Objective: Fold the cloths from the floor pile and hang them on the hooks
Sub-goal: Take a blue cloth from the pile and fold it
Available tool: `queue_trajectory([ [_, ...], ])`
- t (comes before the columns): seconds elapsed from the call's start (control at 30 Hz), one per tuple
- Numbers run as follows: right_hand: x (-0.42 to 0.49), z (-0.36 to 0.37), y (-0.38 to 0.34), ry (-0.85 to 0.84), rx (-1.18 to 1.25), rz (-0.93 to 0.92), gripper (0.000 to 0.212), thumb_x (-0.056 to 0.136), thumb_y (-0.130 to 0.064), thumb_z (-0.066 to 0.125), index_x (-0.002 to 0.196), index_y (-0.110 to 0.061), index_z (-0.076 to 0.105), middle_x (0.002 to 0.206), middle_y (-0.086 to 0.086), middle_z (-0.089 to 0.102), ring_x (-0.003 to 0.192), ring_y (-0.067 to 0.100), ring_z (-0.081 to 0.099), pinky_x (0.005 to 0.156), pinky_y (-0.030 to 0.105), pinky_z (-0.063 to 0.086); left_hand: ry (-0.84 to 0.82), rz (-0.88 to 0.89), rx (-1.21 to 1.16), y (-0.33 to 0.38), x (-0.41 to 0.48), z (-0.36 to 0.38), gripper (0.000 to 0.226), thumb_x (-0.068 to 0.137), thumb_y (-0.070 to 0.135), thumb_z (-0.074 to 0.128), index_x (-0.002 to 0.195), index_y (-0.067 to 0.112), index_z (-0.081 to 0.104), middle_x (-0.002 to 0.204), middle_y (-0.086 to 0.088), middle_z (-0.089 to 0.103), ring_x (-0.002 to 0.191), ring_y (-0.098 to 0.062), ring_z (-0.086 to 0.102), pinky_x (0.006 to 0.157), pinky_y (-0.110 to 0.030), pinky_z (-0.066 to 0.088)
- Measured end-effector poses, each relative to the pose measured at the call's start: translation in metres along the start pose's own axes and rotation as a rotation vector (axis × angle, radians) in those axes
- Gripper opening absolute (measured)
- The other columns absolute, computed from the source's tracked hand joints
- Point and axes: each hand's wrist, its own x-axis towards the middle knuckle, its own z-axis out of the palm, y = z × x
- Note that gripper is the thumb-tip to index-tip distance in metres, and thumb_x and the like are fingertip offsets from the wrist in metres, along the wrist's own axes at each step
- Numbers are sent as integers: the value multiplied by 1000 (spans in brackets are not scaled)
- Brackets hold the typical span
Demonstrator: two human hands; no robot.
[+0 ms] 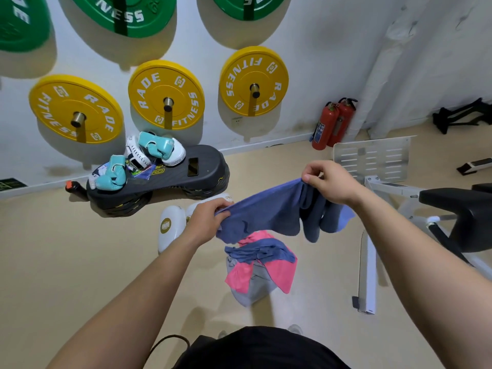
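Note:
A blue-purple cloth (269, 209) hangs stretched in the air between both hands, above the floor. My left hand (206, 218) pinches its left end and my right hand (328, 182) grips its right end, where the fabric bunches and droops in folds. Directly below lies the floor pile (259, 267) of pink, blue and grey cloths. No hooks are visible; metal pegs (254, 87) stick out of the wall through yellow weight plates.
A black step platform (186, 179) with teal boxing gloves (157, 146) stands against the wall. White pads (170, 225) lie left of the pile. A white-framed bench (378, 209) with a black seat stands at right. Two red fire extinguishers (332, 123) sit by the wall.

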Motion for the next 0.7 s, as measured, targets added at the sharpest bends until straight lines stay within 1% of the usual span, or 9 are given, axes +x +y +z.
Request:
queue_trajectory([
  [0.1, 0, -6, 9, 77, -5, 62, 17, 94, -15, 59, 77, -18, 61, 74, 1, 64, 71, 17, 55, 65, 29, 39, 78, -35, -27, -8, -3, -10, 10, 91, 14, 64, 92, 21, 71, 82, 6, 69, 76, -17, 61, 62, -25, 50],
  [0.17, -2, -7, 13, 110, 0, 112, 17, 93, -17, 61, 76, -21, 62, 75, 1, 66, 71, 16, 57, 64, 26, 39, 134, -43, -102, -4, -2, -16, 8, 88, 15, 68, 93, 20, 74, 85, 2, 72, 76, -19, 65, 60, -20, 49],
  [0.27, -4, 4, 5, 28, 94, 123, 11, 91, -14, 64, 83, -18, 70, 81, 3, 70, 69, 8, 59, 63, 16, 44, 170, 12, -215, 25, 5, -13, 5, 85, 14, 74, 88, 16, 73, 85, -4, 72, 72, -15, 62, 57, -14, 48],
  [0.37, -4, 24, -15, -22, 252, 75, 17, 90, -4, 64, 105, -10, 71, 80, 2, 65, 63, -2, 54, 65, 5, 42, 132, 140, -220, 62, 13, 5, 6, 84, 15, 74, 86, 20, 70, 94, 5, 72, 82, -5, 61, 71, -10, 44],
  [0.43, -5, 34, -24, -36, 396, 61, 25, 89, 1, 64, 112, -8, 67, 76, -1, 62, 62, -4, 54, 69, 9, 44, 47, 192, -240, 77, 17, 17, 11, 86, 13, 71, 87, 23, 65, 112, 9, 69, 97, -4, 62, 81, -6, 42],
  [0.47, -5, 37, -27, -34, 447, 56, 28, 88, 3, 65, 113, -9, 66, 75, -3, 63, 65, -3, 57, 71, 12, 46, 15, 201, -240, 80, 19, 23, 13, 87, 13, 69, 87, 23, 62, 113, 11, 67, 99, -2, 61, 82, -8, 42],
  [0.57, -6, 43, -30, 1, 495, 42, 30, 85, 3, 69, 109, -16, 65, 75, -3, 69, 74, 4, 64, 76, 21, 52, 25, 181, -233, 78, 19, 32, 10, 87, 15, 70, 86, 20, 61, 84, 14, 64, 73, 1, 55, 67, -17, 39],
  [0.63, -8, 45, -27, 20, 508, 66, 28, 82, -1, 74, 101, -22, 67, 78, -2, 72, 77, 11, 65, 80, 32, 52, 49, 166, -229, 76, 18, 32, 9, 85, 15, 72, 86, 17, 64, 79, 10, 64, 69, -3, 54, 64, -20, 42],
  [0.7, -12, 46, -20, -8, 477, 103, 27, 79, -7, 79, 93, -27, 69, 81, -2, 71, 76, 15, 61, 80, 36, 53, 70, 148, -242, 75, 18, 27, 8, 86, 15, 72, 88, 15, 65, 81, 8, 65, 71, -6, 56, 68, -21, 46],
])
